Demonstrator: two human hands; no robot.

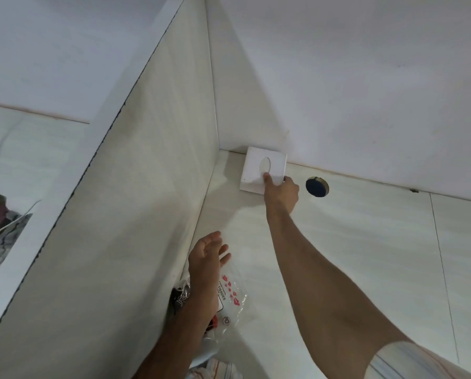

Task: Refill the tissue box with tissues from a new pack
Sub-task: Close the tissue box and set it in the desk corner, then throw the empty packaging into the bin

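A white square tissue box [256, 166] with an oval slot on top sits in the far corner of the desk, against the back wall. My right hand [281, 194] grips its near right edge, thumb on the lid and fingers round the side. Nearer to me lies a clear plastic tissue pack [233, 296] printed with red hearts and the word TISSUES, close to the left partition. Over this pack hovers my left hand [208, 255], fingers spread and holding nothing; my forearm hides part of the pack.
A round cable hole [317, 187] opens in the pale desk top [365, 242] just right of the box. A tall side panel [146, 201] walls the desk on the left. Crumpled dark wrapping [181, 292] lies beside the pack.
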